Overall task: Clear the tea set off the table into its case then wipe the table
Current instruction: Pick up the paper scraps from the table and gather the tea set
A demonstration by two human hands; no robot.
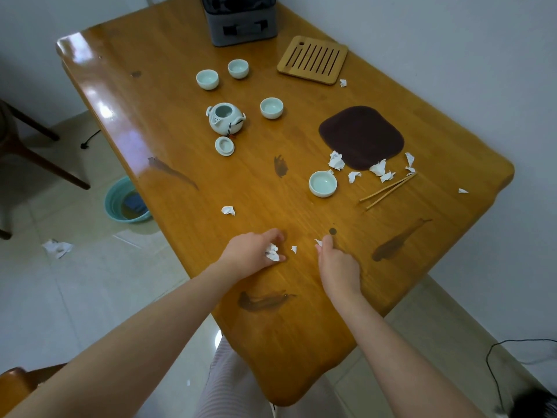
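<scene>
Both bare forearms reach in from the near end onto the wooden surface (168, 122). Left hand (251, 251) lies close to the surface's left edge, fingers curled round a crumpled white paper scrap (272, 252). Right hand (339, 263) sits near it, thumb and fingertip pinching a smaller paper bit (318, 243). One loose shred (294, 249) lies on the wood between the two hands.

All of the tea set lies well apart from both hands, farther up the surface. Nearest cup (322, 184) stands beyond the right hand, near the bamboo tongs (388, 190) and a cluster of paper scraps (337, 160) at the rim of a dark brown cloth (361, 137). Farther on stands the uncovered teapot (225, 119), its lid (224, 145) just in front of it, a middle cup (271, 108) to its right and two far cups (207, 79) (238, 68) behind. Slatted bamboo tray (312, 59) and grey case (239, 25) sit at the far end.

Bare wood with dark smears (280, 166) stretches from the hands to the nearest cup. On the floor by the left edge stands a teal basin (113, 203)
</scene>
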